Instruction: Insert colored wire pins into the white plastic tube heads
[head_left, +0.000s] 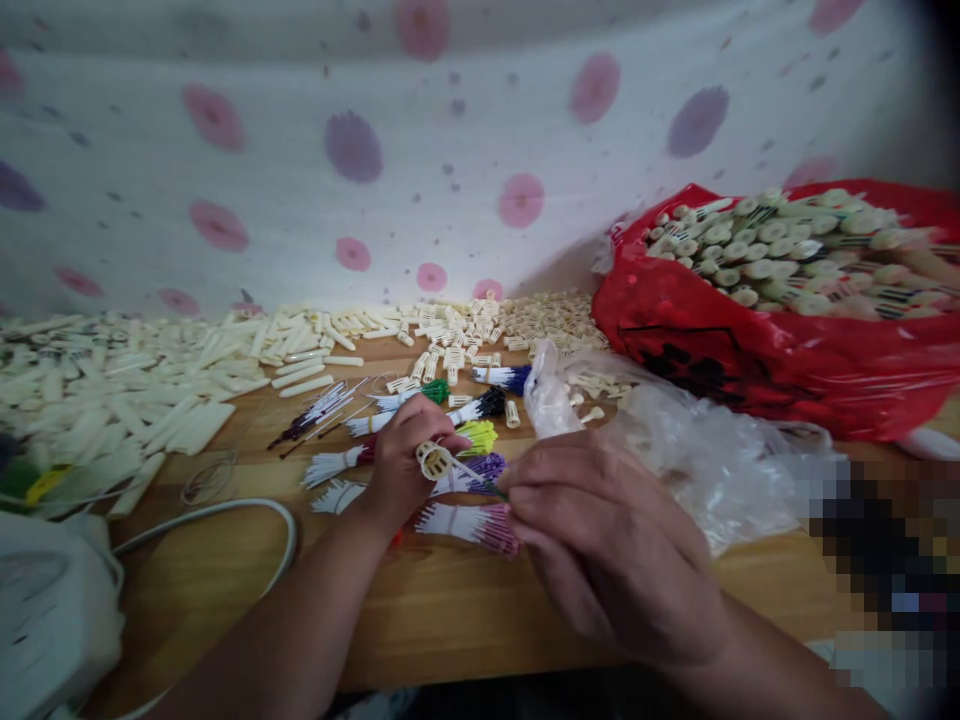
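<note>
My left hand (397, 455) is closed around a cream slotted plastic cylinder (433, 460), its open end facing right. Between the fingertips of my right hand (615, 540) is a thin white refill (472, 473) with a dark green end. The refill's white end points at the cylinder's opening; I cannot tell how far inside it reaches. Beneath and around my hands lie rubber-banded refill bundles: pink (487, 527), purple (487, 468), yellow (478, 437), black (489, 403), green (431, 392) and blue (514, 377).
Cream pen barrels (150, 370) are heaped at left, with more slotted cylinders (457, 335) behind. A red bag (675, 345) of assembled pens and a clear plastic bag (697, 460) occupy the right. A white cable (289, 530) loops near a white device (52, 610) at front left.
</note>
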